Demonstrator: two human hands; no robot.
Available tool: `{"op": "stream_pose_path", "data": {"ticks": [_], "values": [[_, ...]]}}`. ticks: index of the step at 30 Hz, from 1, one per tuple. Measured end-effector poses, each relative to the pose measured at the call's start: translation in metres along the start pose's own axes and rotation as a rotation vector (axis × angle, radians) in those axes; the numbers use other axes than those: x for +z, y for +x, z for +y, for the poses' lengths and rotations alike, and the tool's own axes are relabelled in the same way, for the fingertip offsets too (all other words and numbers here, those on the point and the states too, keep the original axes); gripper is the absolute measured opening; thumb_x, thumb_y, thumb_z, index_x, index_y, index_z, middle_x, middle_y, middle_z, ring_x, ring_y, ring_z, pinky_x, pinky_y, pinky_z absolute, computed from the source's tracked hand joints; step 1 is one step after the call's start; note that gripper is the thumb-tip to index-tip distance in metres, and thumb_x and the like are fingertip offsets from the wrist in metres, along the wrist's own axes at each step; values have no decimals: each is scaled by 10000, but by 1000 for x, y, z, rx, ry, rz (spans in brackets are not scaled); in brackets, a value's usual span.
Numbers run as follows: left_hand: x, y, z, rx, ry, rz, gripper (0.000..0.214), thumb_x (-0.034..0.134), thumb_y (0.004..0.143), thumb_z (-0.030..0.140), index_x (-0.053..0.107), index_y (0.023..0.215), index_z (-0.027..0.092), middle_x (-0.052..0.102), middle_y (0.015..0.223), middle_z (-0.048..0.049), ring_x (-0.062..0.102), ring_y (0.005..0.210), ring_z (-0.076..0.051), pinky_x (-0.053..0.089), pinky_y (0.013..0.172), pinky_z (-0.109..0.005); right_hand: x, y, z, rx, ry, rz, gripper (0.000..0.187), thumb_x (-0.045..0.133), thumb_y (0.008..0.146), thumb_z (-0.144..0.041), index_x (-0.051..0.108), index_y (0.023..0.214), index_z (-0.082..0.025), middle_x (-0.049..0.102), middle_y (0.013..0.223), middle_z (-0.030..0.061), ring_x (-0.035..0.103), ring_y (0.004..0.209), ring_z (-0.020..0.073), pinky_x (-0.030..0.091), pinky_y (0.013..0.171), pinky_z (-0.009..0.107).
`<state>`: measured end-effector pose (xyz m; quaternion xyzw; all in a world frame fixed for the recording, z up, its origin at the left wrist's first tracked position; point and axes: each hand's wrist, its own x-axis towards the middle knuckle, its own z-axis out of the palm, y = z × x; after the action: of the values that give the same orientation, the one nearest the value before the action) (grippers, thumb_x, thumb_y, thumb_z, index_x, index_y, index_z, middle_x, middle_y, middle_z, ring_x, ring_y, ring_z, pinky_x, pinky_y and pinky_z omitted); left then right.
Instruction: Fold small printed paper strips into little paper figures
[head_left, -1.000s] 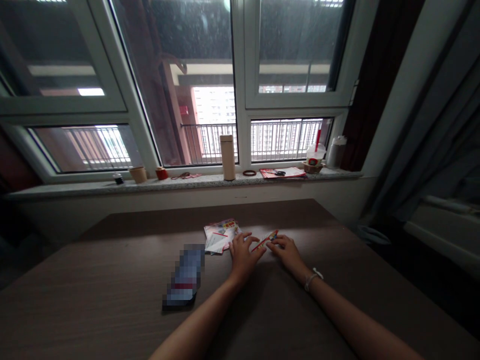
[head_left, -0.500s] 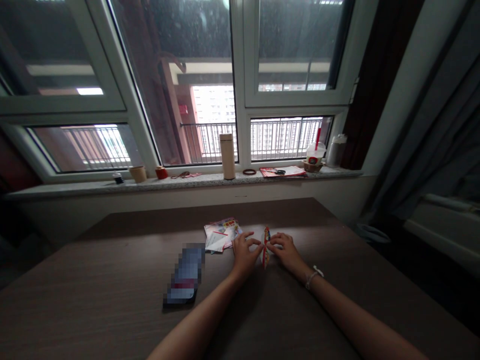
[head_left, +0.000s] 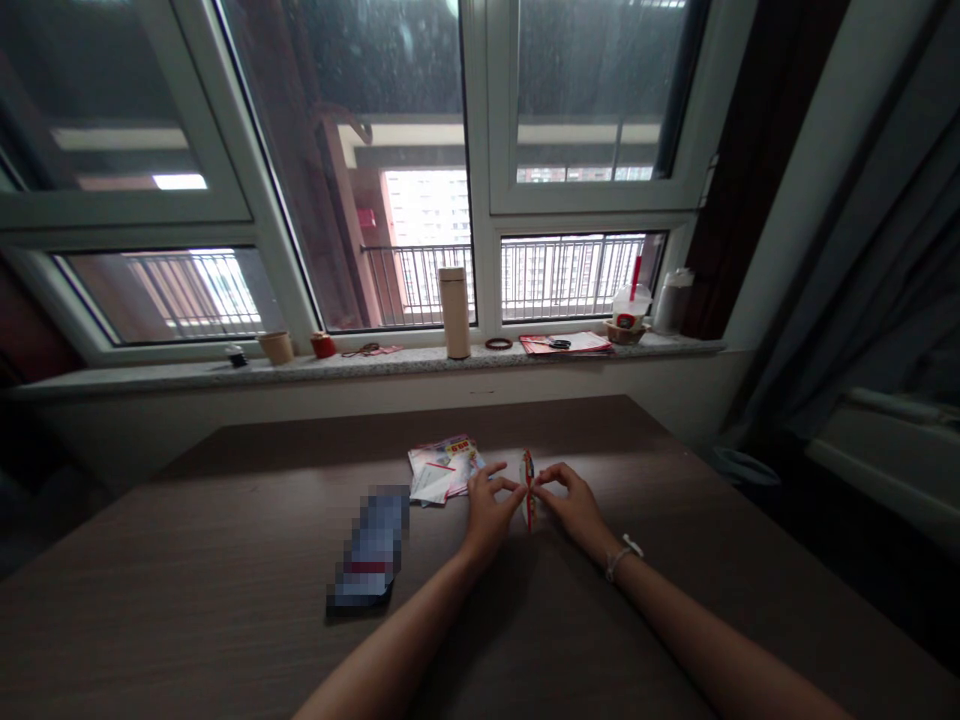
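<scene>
A small folded piece of printed paper (head_left: 528, 510), red, white and yellow, stands narrow and upright between my hands above the table (head_left: 247, 560). My left hand (head_left: 491, 510) pinches its left side with thumb and forefinger, the other fingers curved away. From the right, my right hand (head_left: 574, 500) pinches the same paper near its middle. Left of my left hand lies a loose pile of printed papers (head_left: 442, 470), with white pieces on top. Nearer to me on the left rests a phone (head_left: 371, 550), its screen blurred out.
Along the windowsill (head_left: 405, 362) stand a beige thermos (head_left: 454, 315), a paper cup (head_left: 276, 347), a red jar (head_left: 322, 345) and a plastic drink cup (head_left: 630, 305) with a red straw. Scissors (head_left: 555, 343) lie on red-and-white papers there.
The folded paper has turned slightly and looks narrower and more closed. My right hand's fingertips have come a little closer to my left hand's. The pile and the phone have not moved.
</scene>
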<state>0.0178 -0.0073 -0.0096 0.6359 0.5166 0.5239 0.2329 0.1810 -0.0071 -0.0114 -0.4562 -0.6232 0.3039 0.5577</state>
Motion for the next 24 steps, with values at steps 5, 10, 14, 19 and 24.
{"op": "stream_pose_path", "data": {"ticks": [5,10,14,19,24], "values": [[0,-1,4,-35,-33,-2,75,737,719,301,745,690,232,623,1190,-63,488,1186,-275,289,1079,-464,-2,-1,-5,4,-76,-18,267,652,750,-478,676,755,-212,710,845,37,633,882,230,422,908,380],[1,-1,6,-43,-64,-23,96,708,751,301,755,707,231,626,1196,-70,495,1194,-277,306,1076,-450,-4,-2,-6,-6,-94,3,249,667,738,-464,696,752,-217,719,880,54,630,915,250,421,909,393],[3,-2,5,-10,-62,-27,128,677,782,329,763,740,244,620,1217,-67,488,1212,-282,306,1081,-462,-3,-2,-8,-13,-33,37,255,674,730,-459,656,768,-208,696,829,42,627,862,236,448,851,364],[3,-2,3,-22,-75,-47,100,700,754,323,766,747,248,618,1219,-66,496,1210,-283,298,1088,-461,-3,-2,-8,-19,-58,29,223,660,738,-432,653,750,-210,701,846,31,625,890,237,434,872,363],[4,-2,2,-38,-131,-38,147,697,756,366,753,735,232,621,1197,-75,533,1168,-260,316,1079,-432,-4,-2,-10,-9,-63,16,169,653,731,-375,678,757,-210,715,858,38,635,902,245,430,898,382]]}}
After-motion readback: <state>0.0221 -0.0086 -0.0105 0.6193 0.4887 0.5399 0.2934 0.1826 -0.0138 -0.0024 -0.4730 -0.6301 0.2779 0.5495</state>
